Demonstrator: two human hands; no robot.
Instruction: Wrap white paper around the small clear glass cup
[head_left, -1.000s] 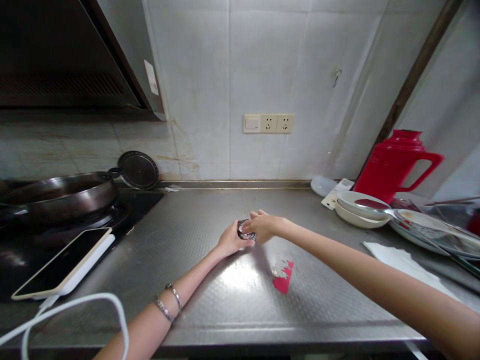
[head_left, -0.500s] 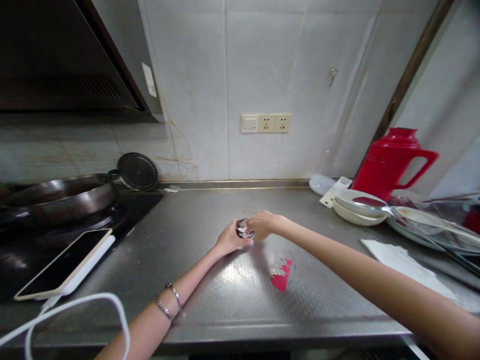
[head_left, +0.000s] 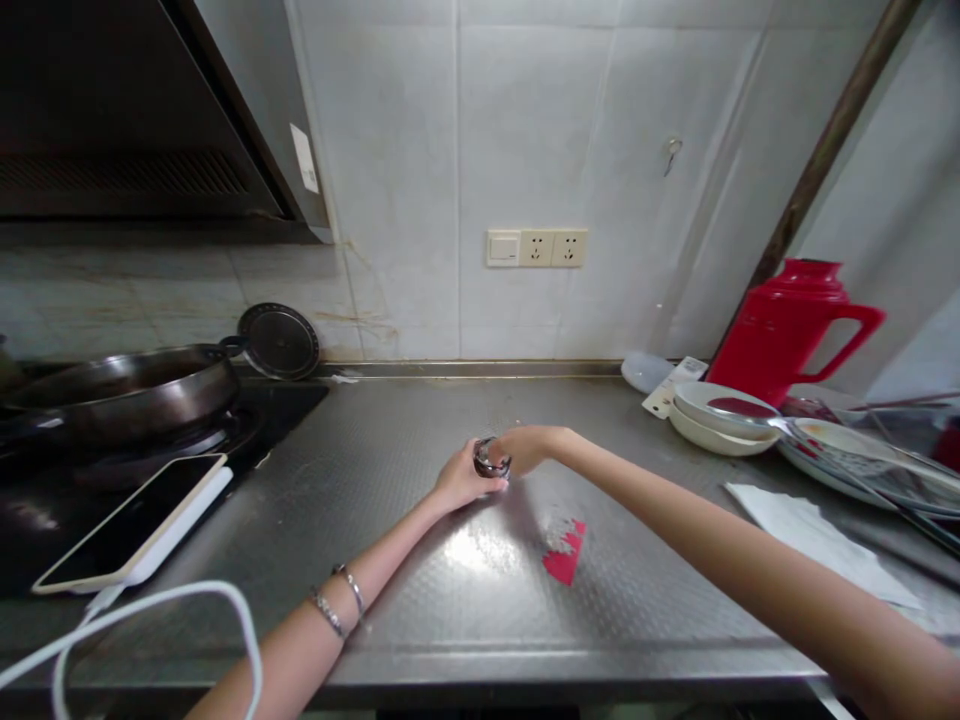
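At the middle of the steel counter [head_left: 390, 590], my left hand [head_left: 459, 480] is wrapped round a small, clear, shiny drinking glass [head_left: 492, 466]. Its mouth is tilted toward me. My right hand [head_left: 525, 449] reaches in from the right, with its bent fingers at and partly inside the glass's mouth. Those fingertips are hidden, so what they pinch, if anything, does not show. A torn red patch [head_left: 562, 562] lies flat on the counter, a little nearer than the hands.
On the left are a wide pan [head_left: 142, 390] on the stove and a phone [head_left: 135, 520] with a white cable [head_left: 187, 590]. To the right stand stacked bowls [head_left: 709, 428], a red thermos jug [head_left: 780, 330], plates [head_left: 802, 470] with utensils, and a white paper towel [head_left: 810, 530].
My right hand's fingers have shifted slightly at the glass's mouth, and the white bit seen there earlier no longer shows. The left hand keeps its hold; the view has moved slightly.
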